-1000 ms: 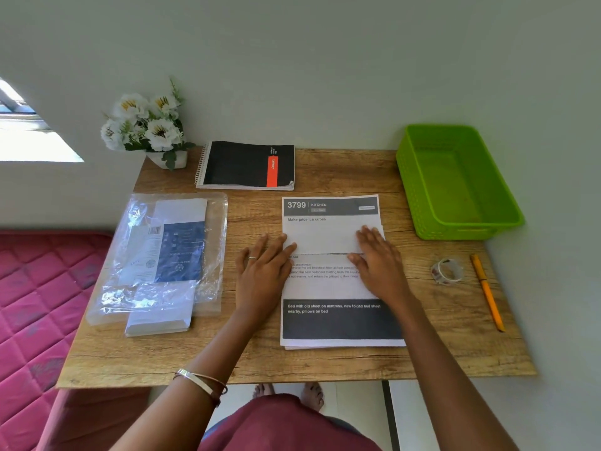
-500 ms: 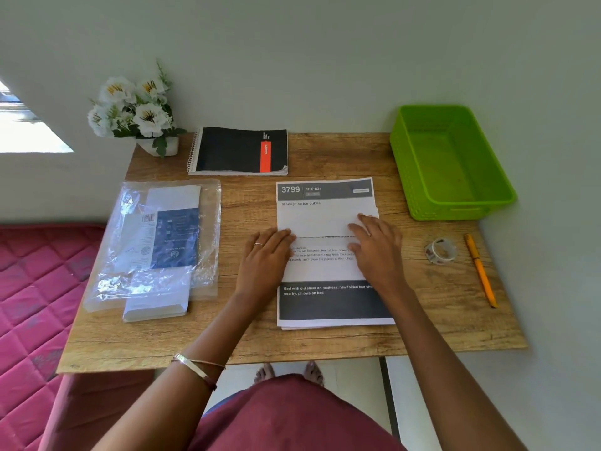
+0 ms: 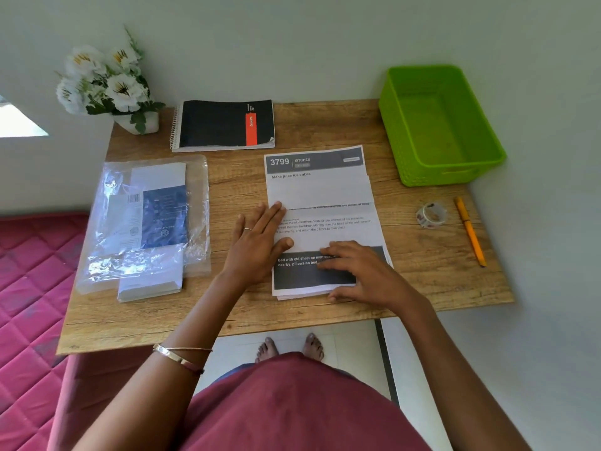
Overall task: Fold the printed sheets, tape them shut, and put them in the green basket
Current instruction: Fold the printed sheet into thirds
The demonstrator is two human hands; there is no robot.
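A pot of white flowers (image 3: 107, 86) stands at the far left corner of the worktop (image 3: 325, 125). Near the left edge lies a clear plastic bag (image 3: 146, 222) with printed packets inside, its near end reaching toward the front edge. A black spiral notebook (image 3: 226, 125) with a red stripe lies flat along the far edge, just beside the flowers.

The left hand (image 3: 260, 242) rests flat on the worktop at the left edge of the printed sheets (image 3: 320, 219), fingers straight and spread, fingertips touching the paper where the top sheet's folded flap ends; its grip is loose and holds nothing. The sheets sit as a stack in the middle of the worktop, their near ends close to the front edge, with the top sheet's far part folded so a blank band covers the text below the heading.

The right hand (image 3: 361, 271) lies on the dark band at the near end of the sheets, fingers lightly bent and pressing down, thumb at the stack's near edge; I cannot tell whether it pinches the paper.

A roll of tape (image 3: 431, 214) lies near the right edge, with an orange pen (image 3: 470, 231) just beside it. The green basket (image 3: 439, 125) sits at the far right corner, overhanging the right edge.
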